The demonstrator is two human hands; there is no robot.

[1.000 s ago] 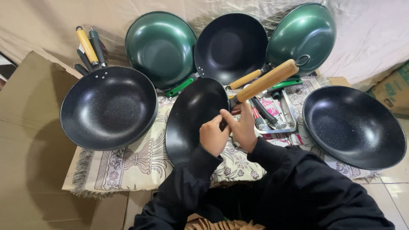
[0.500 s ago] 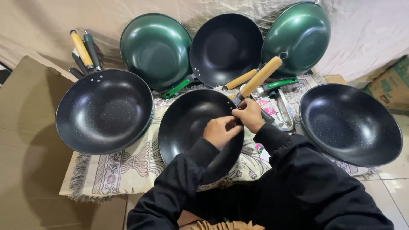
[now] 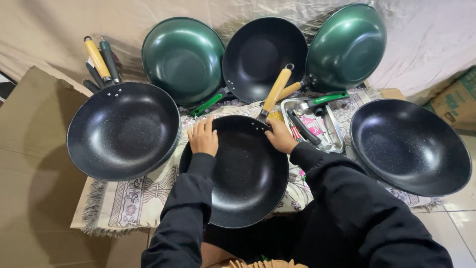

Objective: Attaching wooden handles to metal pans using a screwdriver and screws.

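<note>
A black speckled wok (image 3: 243, 178) with a wooden handle (image 3: 276, 92) lies flat on the patterned cloth (image 3: 134, 198) in front of me. My left hand (image 3: 203, 137) grips its far left rim. My right hand (image 3: 280, 136) holds the far right rim, just below where the handle joins. Both arms wear black sleeves.
Black woks sit at the left (image 3: 123, 130) and right (image 3: 409, 146). Two green woks (image 3: 182, 58) (image 3: 347, 47) and a black one (image 3: 263, 54) lean against the draped backdrop. A metal tray (image 3: 334, 126) holds loose handles. Brown cardboard (image 3: 34, 164) lies left; a box (image 3: 458, 99) stands far right.
The wok was tilted up on edge between my hands; it has come down flat on the cloth, and my hands have spread apart to its far rim.
</note>
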